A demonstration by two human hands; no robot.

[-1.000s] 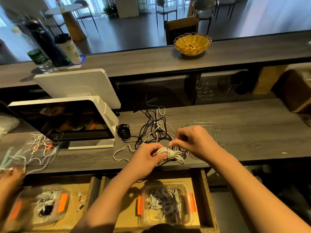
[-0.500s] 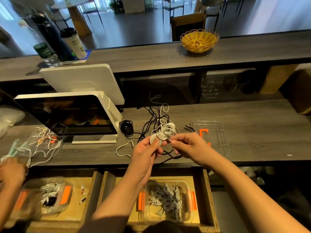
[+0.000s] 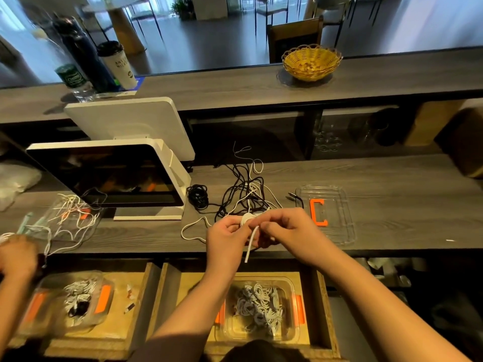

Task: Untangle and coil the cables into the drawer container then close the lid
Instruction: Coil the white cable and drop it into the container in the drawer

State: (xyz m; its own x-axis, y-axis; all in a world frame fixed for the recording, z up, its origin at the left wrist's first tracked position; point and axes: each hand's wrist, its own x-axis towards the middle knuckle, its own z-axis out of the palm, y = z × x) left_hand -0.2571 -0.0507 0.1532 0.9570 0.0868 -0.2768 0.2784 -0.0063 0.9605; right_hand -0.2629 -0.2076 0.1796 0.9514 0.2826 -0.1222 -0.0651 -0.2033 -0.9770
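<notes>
Grey wood counter (image 3: 392, 176) stretches across the scene, with a second person's hand (image 3: 17, 257) busy at nine o'clock over their own tangle; at the centre, both hands are up off the surface and working one white cable (image 3: 249, 244); the left hand (image 3: 227, 237) has its fingers curled round a small wound bundle of it, and the right hand (image 3: 290, 228) is pinching in close from three o'clock, fingers bent tight onto the same cord, with one loose white tail hanging down between the wrists toward six o'clock; exactly how the right fingertips sit on the wrap is hidden by the knuckles. Behind them at twelve o'clock, the tangle of black and white cables (image 3: 243, 194) sprawls on the counter, plainly not sorted yet, with a small black coil (image 3: 197, 195) at its ten o'clock beside the white screen stand (image 3: 172, 178); the clear lid (image 3: 337, 231) with its orange clip lies flat at three o'clock, off the box. Down at six o'clock the open drawer (image 3: 321, 304) holds the clear container (image 3: 290, 283), already carrying a heap of pale coiled cords. By my read this is the coiling step, mid-task; the next move calls for tucking that dangling tail through or around the bundle so it holds, then lowering it straight down into the container, well before any thought of the lid.
</notes>
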